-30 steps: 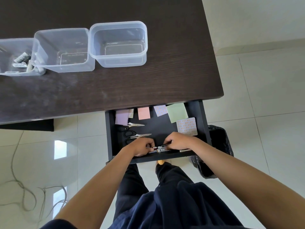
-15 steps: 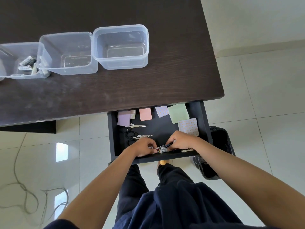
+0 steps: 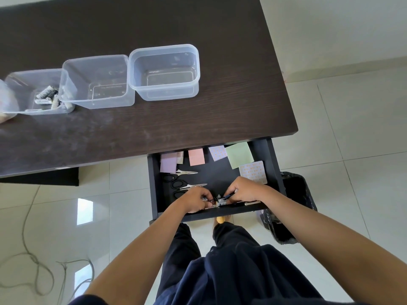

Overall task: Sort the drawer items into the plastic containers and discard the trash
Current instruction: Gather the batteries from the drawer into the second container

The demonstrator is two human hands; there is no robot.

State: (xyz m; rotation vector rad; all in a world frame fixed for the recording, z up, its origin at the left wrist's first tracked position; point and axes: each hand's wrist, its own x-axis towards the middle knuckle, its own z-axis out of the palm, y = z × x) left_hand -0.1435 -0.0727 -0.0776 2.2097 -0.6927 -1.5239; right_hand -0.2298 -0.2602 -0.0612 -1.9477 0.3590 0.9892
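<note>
The black drawer stands pulled out under the desk. Both hands reach into its front part. My left hand has its fingers curled round small batteries lying by the front wall. My right hand pinches a dark pen-like item just right of them. Two black-handled scissors lie at the drawer's left. Coloured sticky notes lie along its back. Three clear plastic containers stand on the desk: the right one and the middle one hold nothing, the left one holds several batteries.
A bin with a black liner stands on the floor right of the drawer. The dark wooden desk spans the upper view. A loose cable lies on the tiled floor at the left. My dark trousers fill the bottom.
The view has shifted, so the desk and containers sit lower and further right. Both hands stay at the drawer's front, their fingers working slightly among the batteries.
</note>
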